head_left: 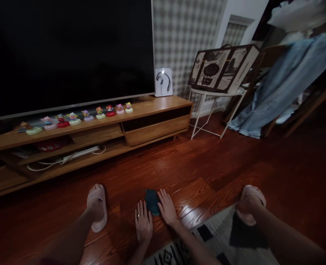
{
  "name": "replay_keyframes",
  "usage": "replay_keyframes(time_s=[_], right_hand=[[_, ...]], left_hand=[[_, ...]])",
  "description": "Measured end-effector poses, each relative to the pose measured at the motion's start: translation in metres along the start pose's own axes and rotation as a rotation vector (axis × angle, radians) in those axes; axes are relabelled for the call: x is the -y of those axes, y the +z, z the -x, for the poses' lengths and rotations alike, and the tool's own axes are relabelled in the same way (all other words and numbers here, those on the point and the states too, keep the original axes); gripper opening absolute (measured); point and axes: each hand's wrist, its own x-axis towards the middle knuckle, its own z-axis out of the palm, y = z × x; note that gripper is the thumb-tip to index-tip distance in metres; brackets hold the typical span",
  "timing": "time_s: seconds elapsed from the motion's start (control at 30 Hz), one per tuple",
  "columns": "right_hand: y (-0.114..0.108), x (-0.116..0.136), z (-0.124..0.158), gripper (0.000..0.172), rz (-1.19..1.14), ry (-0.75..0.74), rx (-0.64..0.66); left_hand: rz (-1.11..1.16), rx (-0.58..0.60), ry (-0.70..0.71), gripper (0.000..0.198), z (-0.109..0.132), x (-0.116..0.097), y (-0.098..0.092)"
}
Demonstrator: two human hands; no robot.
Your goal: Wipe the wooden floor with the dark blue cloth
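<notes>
A small dark teal piece of cloth (152,202) lies on the reddish wooden floor (179,158), between my two hands. My left hand (144,222), with a ring on one finger, rests flat at the cloth's left edge, fingers stretched forward. On the other side, my right hand (167,207) lies flat with its fingertips at the cloth's right edge. Both hands have their fingers extended, and neither grips the cloth. Whether the fingertips press on its border I cannot tell.
My slippered feet stand either side, with the left slipper (99,209) and right slipper (252,195). A patterned rug (207,232) lies near right. Ahead is a wooden TV stand (157,106) with several figurines (110,110). A suitcase-style box (220,70) sits on a white side table (207,94).
</notes>
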Motion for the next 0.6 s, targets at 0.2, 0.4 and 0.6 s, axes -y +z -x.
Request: replay_keyframes(time_s=[0.2,0.4,0.6], right_hand=[[-0.054,-0.109,0.041,0.066,0.261,0.343,-0.025],[-0.053,-0.112,0.061,0.069,0.300,0.466,-0.007],[-0.055,-0.109,0.056,0.069,0.290,0.468,0.009]], left_hand=[[0.055,0.019,-0.036,0.061,-0.002,-0.002,0.002],[0.081,0.070,-0.075,0.068,-0.005,-0.002,-0.001],[0.118,0.118,0.102,0.088,-0.020,-0.029,-0.007]])
